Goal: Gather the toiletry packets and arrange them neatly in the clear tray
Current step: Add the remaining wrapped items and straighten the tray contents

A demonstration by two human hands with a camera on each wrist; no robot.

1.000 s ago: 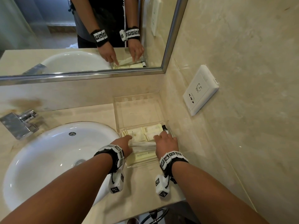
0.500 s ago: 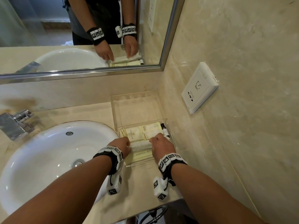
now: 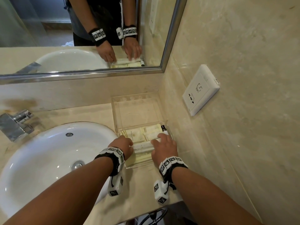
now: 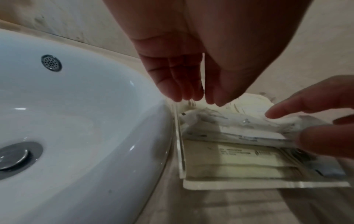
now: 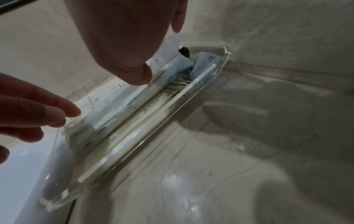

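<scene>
A clear tray stands in the counter's corner by the wall, its far half bare. In the near half lie cream packets and a small black-capped bottle. A long white packet lies across them. My left hand touches the packet's left end with straight fingers. My right hand rests flat over its right end, thumb against the white packet. The hands hide both ends of the white packet.
The white sink lies close against the tray's left wall, with a chrome tap at the far left. Just right of the tray is a marble wall with a socket plate. A mirror hangs behind.
The right hand's fingers have stretched further forward over the packet's right end. The left hand stays at the left end, and the packet has barely moved.
</scene>
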